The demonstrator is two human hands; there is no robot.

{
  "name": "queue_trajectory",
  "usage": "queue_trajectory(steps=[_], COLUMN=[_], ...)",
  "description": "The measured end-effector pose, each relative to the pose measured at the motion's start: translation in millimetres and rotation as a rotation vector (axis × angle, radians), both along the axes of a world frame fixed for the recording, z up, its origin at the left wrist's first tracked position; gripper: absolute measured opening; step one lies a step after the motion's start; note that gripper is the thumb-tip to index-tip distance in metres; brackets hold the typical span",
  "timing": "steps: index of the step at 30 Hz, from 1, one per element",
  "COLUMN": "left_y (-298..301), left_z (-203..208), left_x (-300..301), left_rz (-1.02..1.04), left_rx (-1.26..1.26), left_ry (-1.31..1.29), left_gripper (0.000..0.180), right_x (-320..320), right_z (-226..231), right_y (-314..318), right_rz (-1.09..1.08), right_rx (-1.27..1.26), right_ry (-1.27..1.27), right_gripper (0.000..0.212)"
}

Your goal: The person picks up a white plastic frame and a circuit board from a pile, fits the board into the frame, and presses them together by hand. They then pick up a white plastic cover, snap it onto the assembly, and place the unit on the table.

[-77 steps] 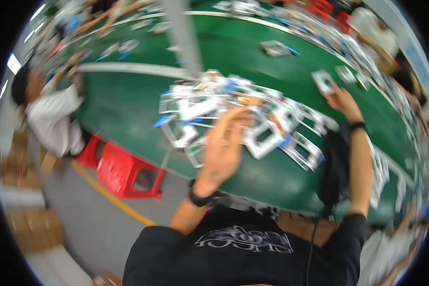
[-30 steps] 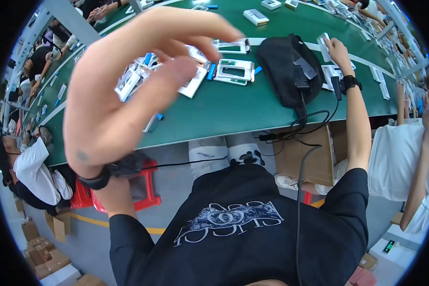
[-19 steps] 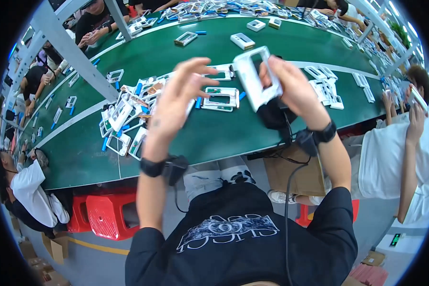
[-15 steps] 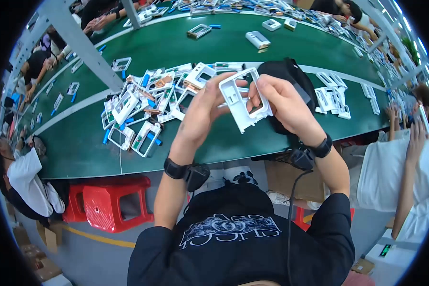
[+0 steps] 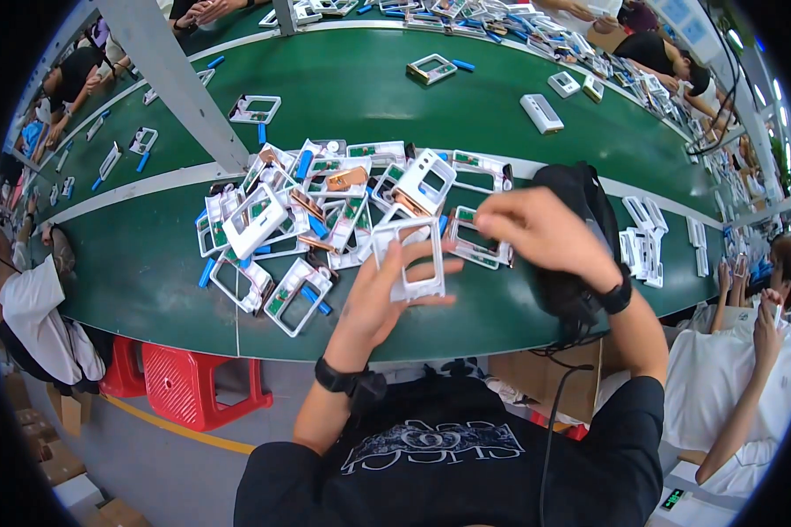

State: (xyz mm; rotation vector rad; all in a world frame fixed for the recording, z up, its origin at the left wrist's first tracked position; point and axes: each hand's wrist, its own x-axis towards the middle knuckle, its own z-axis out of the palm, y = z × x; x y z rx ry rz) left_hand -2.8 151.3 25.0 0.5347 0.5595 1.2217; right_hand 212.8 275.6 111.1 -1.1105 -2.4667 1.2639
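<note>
Left hand (image 5: pixel 369 306) holds white frame (image 5: pixel 423 288) (fingers partly hidden behind).

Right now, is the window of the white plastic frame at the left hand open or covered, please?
Open: the left hand shows through the white plastic frame.

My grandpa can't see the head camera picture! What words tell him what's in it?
A person's left hand holds a white frame above a green table, while the right hand is apart from it, near a black bag. A jumbled pile of white frames and blue pieces lies beyond the left hand.
</note>
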Motion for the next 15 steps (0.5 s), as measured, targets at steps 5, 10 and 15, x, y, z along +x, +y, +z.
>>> queue_trajectory(steps=[5,10,15], left_y=[14.4,37.8,56.8], left_z=[-13.2,-17.3,-27.2], left_x=[-36.6,-50.9,-58.8], left_rz=[-0.025,-0.057,-0.117], left_rx=[0.006,0.031,-0.031], left_ry=[0.085,0.155,0.172], left_gripper=[0.055,0.050,0.046], right_x=[-29.1,-71.7,-111.4], right_z=[-9.6,-72.3,-122.2], right_y=[142.6,284.1,365.5], right_rz=[0.008,0.005,0.015], right_rx=[0.579,0.973,1.179], right_ry=[-0.199,-0.219,-0.166], right_gripper=[0.021,0.023,0.028])
